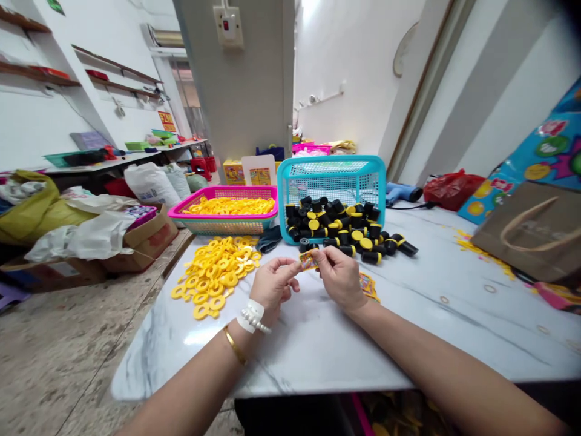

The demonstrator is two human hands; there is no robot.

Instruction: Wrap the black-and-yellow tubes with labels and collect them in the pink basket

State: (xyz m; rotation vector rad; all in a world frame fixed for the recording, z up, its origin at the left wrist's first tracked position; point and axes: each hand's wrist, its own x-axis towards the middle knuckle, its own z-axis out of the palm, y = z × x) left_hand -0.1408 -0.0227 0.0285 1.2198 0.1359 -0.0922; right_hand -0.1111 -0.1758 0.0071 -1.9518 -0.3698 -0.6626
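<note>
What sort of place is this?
Probably a small hand-assembly workshop: a heap of yellow rings, black caps spilling from a blue basket, with left hand and right hand pinching a sticker.

We cannot read any words or numbers here. The print on the small sticker (308, 260), the wall sign (166, 120) and the yellow boxes (234, 173) is too blurry.

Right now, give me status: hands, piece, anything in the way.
Left hand and right hand both pinch one small sticker above the table. More stickers lie by the right hand. Black-and-yellow caps just beyond, yellow rings left; neither touches the hands.
</note>
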